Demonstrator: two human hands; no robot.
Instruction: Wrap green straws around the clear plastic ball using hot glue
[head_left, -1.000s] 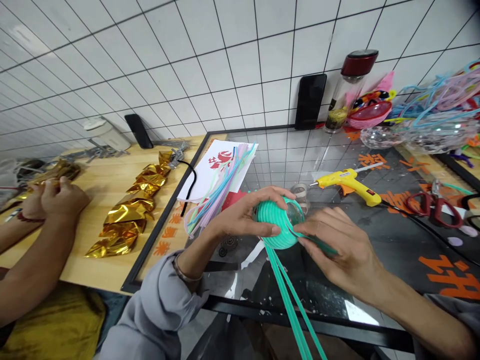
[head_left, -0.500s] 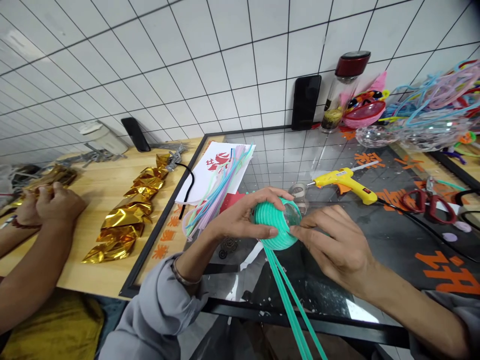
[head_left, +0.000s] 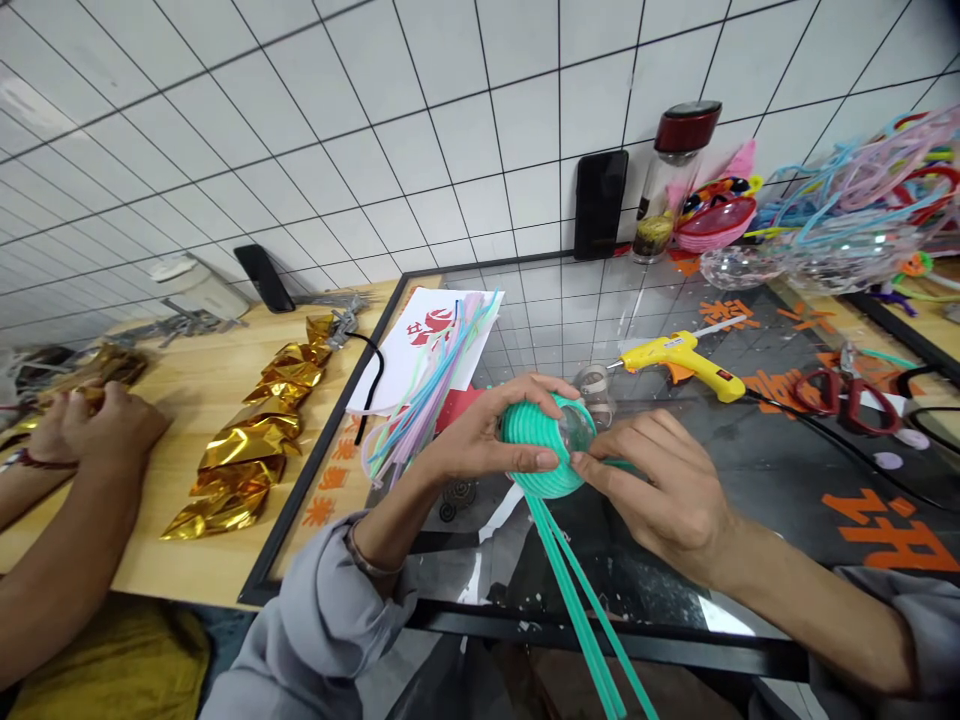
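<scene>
"Head view first: where was the ball point(head_left: 532, 427)?"

"Up off the worktop point(head_left: 660, 600), inward of its near edge. Green coils wrapped it, and a clear end showed at its upper right. Green tails point(head_left: 581, 600) hung from its underside, down across that near edge."

"What was the left hand point(head_left: 480, 435) doing?"

"Grasping the ball, cupped round its left side, with the thumb on the near face and the fingers over the top."

"And the right hand point(head_left: 667, 490)?"

"Its thumb and forefinger were pinched on a green strand point(head_left: 620, 464), tips touching the ball's right side. A short length of strand showed by the fingers."

"What lay beyond them?"

"A yellow glue gun point(head_left: 675, 358), its nose just beside a clear ring point(head_left: 596, 393). That was perhaps a roll of tape; the glassy surface made it hard to read. Red-handled scissors point(head_left: 849, 400) lay near the right edge."

"The far edge?"

"A phone point(head_left: 600, 205) leaned on the wall point(head_left: 337, 130) there, with a bottle point(head_left: 660, 205) upright just beside it."

"And leftward?"

"Paper point(head_left: 386, 350) lay toward the far left corner, with coloured stems point(head_left: 442, 370) spread over it and past its near edge. Outside the left edge, gold foil point(head_left: 247, 430) lay on a wooden table point(head_left: 157, 490), where a co-worker's arm point(head_left: 90, 520) reached in."
</scene>
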